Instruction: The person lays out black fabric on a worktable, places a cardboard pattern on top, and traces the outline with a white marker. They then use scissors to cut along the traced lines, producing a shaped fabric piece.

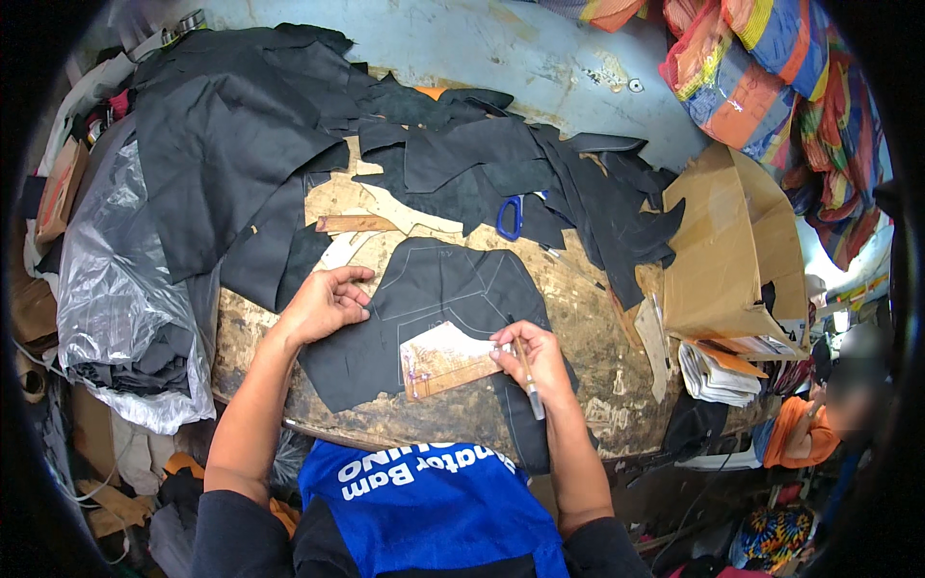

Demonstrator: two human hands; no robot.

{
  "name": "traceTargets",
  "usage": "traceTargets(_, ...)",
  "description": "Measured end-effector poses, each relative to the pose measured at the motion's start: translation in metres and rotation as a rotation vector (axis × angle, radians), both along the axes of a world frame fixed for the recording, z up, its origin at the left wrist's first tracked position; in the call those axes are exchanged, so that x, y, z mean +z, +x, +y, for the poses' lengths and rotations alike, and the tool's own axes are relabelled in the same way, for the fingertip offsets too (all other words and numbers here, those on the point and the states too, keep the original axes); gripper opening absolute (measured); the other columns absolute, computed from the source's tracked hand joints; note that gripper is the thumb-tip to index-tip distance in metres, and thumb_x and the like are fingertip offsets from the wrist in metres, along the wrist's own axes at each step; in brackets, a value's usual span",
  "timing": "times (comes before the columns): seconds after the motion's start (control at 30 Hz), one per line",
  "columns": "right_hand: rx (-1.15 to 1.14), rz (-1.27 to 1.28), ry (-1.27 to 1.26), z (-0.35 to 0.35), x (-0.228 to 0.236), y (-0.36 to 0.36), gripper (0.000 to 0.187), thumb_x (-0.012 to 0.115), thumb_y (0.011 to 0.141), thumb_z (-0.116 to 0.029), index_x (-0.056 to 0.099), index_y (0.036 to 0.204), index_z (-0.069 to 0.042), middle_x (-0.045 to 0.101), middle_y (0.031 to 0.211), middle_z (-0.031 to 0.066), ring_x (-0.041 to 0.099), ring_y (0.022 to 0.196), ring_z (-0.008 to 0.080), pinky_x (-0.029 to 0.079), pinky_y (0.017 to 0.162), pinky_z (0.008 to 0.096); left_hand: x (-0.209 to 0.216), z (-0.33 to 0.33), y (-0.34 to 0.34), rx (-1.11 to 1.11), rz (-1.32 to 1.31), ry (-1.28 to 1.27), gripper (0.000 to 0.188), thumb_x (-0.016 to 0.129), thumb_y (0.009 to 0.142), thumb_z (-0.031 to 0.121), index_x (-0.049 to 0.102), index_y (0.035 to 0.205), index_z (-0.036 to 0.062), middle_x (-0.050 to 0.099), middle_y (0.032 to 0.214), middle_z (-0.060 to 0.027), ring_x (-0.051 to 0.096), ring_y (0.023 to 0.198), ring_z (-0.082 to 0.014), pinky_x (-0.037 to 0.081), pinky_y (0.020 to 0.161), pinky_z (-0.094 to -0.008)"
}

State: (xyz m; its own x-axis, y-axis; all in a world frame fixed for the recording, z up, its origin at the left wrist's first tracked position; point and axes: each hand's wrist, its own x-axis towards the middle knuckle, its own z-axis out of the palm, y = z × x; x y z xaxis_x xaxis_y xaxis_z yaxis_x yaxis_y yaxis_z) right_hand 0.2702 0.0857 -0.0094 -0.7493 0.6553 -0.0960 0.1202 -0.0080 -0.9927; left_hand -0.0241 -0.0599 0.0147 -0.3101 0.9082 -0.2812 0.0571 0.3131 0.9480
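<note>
A black leather piece [453, 275] with pale drawn outlines lies flat on the worn wooden table [260, 332] before me. On its lower part rests a whitish and brown pattern template [448, 356] with a straight wooden strip along its near edge. My right hand [535, 361] pinches the template's right corner. Between the same fingers sits a slim pen [529, 371], its pale end toward me. My left hand [330, 304] is at the leather's left edge, thumb and forefinger apart, with nothing seen in it.
Black leather sheets [231, 144] heap along the table's far and left sides. Blue-handled scissors [511, 217] and pale templates [395, 212] lie beyond the marked piece. A cardboard box [718, 260] stands right, a plastic bag [130, 289] left. A person in orange [802, 433] is at far right.
</note>
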Motion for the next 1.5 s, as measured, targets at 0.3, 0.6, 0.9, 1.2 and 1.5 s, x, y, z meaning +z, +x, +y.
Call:
traceTargets(0.3, -0.547, 0.010, 0.646, 0.012, 0.075, -0.014, 0.018, 0.059, 0.070, 0.010, 0.058, 0.084, -0.001, 0.060, 0.079, 0.0072, 0.059, 0.074, 0.0149, 0.048, 0.067, 0.0256, 0.007, 0.004, -0.008, -0.084, 0.065, -0.036, 0.049, 0.071, 0.070, -0.004, 0.057, 0.116, -0.0044, 0.063, 0.079, -0.0036, 0.059, 0.069, -0.0067, 0.049, 0.064, -0.0200)
traceTargets(0.6, 0.041, -0.201, 1.111, -0.044, 0.034, -0.124, 0.023, 0.067, 0.062, -0.002, 0.060, 0.083, -0.006, 0.052, 0.072, 0.0101, 0.054, 0.073, 0.0281, 0.047, 0.064, 0.0384, 0.021, 0.108, -0.021, 0.236, 0.776, 0.353, 0.033, 0.073, 0.073, 0.013, 0.065, 0.101, -0.0019, 0.067, 0.085, -0.0159, 0.065, 0.077, -0.0240, 0.051, 0.072, -0.0327)
traceTargets(0.9, -0.012, 0.018, 1.098, -0.036, -0.006, -0.134, 0.023, 0.069, 0.060, -0.006, 0.060, 0.081, -0.008, 0.048, 0.075, 0.0074, 0.052, 0.073, 0.0251, 0.047, 0.061, 0.0349, 0.005, 0.216, -0.038, 0.551, 0.756, -0.033, 0.050, 0.071, 0.069, 0.015, 0.057, 0.112, -0.0078, 0.065, 0.096, -0.0246, 0.065, 0.092, -0.0328, 0.050, 0.081, -0.0356)
traceTargets(1.2, 0.006, 0.059, 0.923, -0.032, -0.001, -0.130, 0.032, 0.080, 0.062, -0.022, 0.064, 0.086, -0.007, 0.054, 0.078, 0.0077, 0.055, 0.074, 0.0252, 0.048, 0.065, 0.0331, 0.109, 0.176, -0.025, 0.129, -0.482, 0.610, 0.011, 0.058, 0.077, 0.001, 0.061, 0.088, -0.0016, 0.063, 0.077, -0.0040, 0.059, 0.061, -0.0115, 0.051, 0.061, -0.0259)
traceTargets(1.5, 0.198, 0.941, -0.690, 0.014, 0.054, -0.111, 0.117, 0.053, 0.060, -0.083, 0.030, 0.140, -0.002, 0.035, 0.144, 0.0123, 0.039, 0.127, 0.0289, 0.036, 0.102, 0.0456, 0.162, 0.044, -0.004, -0.185, -0.333, 0.525, 0.083, 0.064, 0.057, 0.001, 0.037, 0.135, -0.0040, 0.062, 0.106, -0.0095, 0.062, 0.093, -0.0174, 0.046, 0.088, -0.0269)
